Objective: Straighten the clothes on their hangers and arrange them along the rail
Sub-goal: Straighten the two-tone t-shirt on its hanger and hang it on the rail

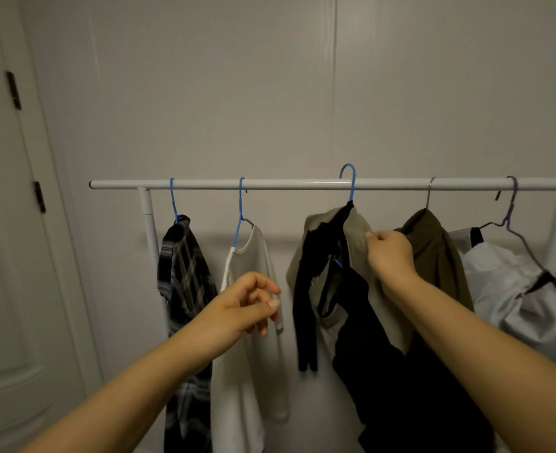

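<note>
While no label or writing can be read anywhere, the right hand (390, 256) pinches the beige garment (356, 237) hanging mid-rail (286, 184); the left hand (244, 305) hovers with fingers loosely curled before the white shirt (250, 256). The right-end clothes are cut off.

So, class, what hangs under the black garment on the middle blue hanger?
Under the black garment a beige garment shows at the shoulders, pinched by the right hand. The blue hanger is mostly covered; only its hook shows.
</note>
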